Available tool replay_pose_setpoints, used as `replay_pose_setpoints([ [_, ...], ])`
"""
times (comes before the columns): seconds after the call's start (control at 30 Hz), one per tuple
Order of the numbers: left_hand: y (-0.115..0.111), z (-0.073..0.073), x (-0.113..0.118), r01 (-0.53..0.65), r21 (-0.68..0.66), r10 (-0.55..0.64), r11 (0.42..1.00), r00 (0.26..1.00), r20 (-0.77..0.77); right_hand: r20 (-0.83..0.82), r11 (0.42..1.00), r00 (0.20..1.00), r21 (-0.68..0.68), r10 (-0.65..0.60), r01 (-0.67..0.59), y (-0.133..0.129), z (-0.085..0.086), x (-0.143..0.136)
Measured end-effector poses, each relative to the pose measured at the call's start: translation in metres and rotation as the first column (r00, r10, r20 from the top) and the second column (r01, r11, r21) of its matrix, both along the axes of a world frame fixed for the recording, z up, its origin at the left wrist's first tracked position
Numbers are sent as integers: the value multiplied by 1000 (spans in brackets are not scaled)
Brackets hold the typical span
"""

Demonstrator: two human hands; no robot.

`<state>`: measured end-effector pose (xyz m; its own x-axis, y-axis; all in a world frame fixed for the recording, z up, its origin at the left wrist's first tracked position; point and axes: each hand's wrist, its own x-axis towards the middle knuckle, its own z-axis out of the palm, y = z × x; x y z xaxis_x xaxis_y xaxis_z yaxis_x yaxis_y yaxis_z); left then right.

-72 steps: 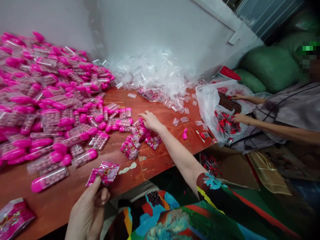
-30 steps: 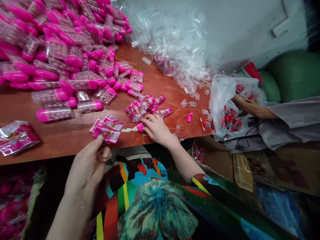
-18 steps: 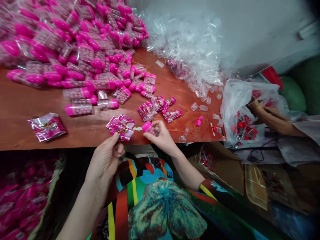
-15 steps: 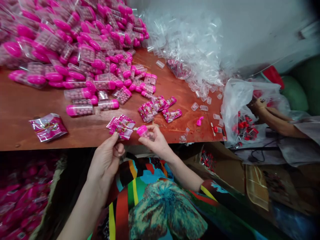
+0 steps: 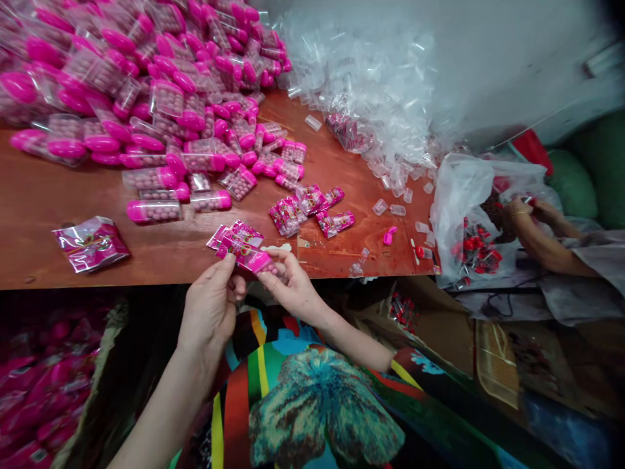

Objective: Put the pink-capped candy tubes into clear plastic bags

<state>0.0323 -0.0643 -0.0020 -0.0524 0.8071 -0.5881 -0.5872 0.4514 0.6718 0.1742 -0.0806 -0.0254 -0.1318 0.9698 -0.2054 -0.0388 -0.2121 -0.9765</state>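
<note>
My left hand (image 5: pixel 215 296) pinches the left end of a pink printed plastic wrapper (image 5: pixel 249 256) above the table's front edge. My right hand (image 5: pixel 293 286) grips a small clear bottle of pink candy balls (image 5: pixel 278 267). The bottle's capped end is hidden by the wrapper's right end; it seems to be inside. Just behind the left fingertips lie several flat wrappers (image 5: pixel 244 232) in a small stack. Beyond my right hand is a cluster of wrapped pieces (image 5: pixel 293 213). Off to the left rests a larger bundle of wrappers (image 5: pixel 91 243).
Pink-capped candy bottles (image 5: pixel 166 98) are heaped at the back left. Clear empty tubes (image 5: pixel 371 78) pile up behind the table (image 5: pixel 161 251). A loose pink cap (image 5: pixel 389 236) lies to the right. Another person's hands (image 5: pixel 530 215) work over a white plastic bag (image 5: pixel 452 195).
My right hand has moved slightly left, bringing the bottle to the wrapper, which now covers its pink cap. The other person's hands at the right have moved further right.
</note>
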Motion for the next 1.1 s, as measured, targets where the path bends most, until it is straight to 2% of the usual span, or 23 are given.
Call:
replay_pose_setpoints([
  [0.1, -1, 1, 2, 53, 6, -53, 999, 998, -15, 43, 998, 998, 45, 35, -37, -1, -2, 3],
  [0.17, -2, 0, 5, 99, -14, -99, 995, 995, -1, 89, 990, 990, 74, 113, -120, -2, 1, 6],
  [0.23, -2, -2, 7, 139, -41, -137, 989, 990, 37, 227, 973, 958, 107, 177, -205, -3, 6, 8],
  [0.33, -3, -5, 10, 177, -49, -171, 983, 980, 106, 470, 962, 871, 140, 144, -234, -3, 12, 7],
  [0.4, -3, -6, 9, 216, -31, -210, 976, 968, 136, 392, 971, 908, 114, 149, -208, -2, 13, 5],
  [0.47, -3, -5, 6, 259, -5, -255, 966, 955, 152, 124, 980, 973, 30, 193, -198, 0, 10, 4],
  [0.53, -2, -4, 4, 277, 23, -277, 961, 948, 158, -111, 976, 972, -41, 206, -212, 2, 8, 7],
  [0.57, -2, -4, 3, 273, 34, -275, 961, 949, 157, -164, 972, 963, -53, 216, -227, 2, 7, 9],
  [0.63, -1, -4, 2, 265, 50, -270, 963, 952, 145, -160, 971, 961, -36, 227, -235, 0, 6, 15],
  [0.73, -2, -6, 5, 273, 57, -278, 960, 953, 118, -132, 983, 975, -26, 178, -183, -3, 4, 18],
  [0.83, -3, -9, 7, 279, 50, -283, 959, 955, 90, -252, 982, 960, -108, 123, -154, -2, 2, 14],
  [0.93, -3, -10, 5, 284, 23, -285, 959, 957, 55, -390, 949, 912, -222, 125, -225, -2, -2, 9],
  [1.0, -4, -9, 4, 280, -7, -280, 960, 959, 38, -350, 952, 926, -211, 140, -224, -4, -3, 6],
  [1.1, -4, -8, 5, 209, -52, -210, 977, 978, -18, -2, 990, 990, 0, 138, -138, -9, -3, 4],
])
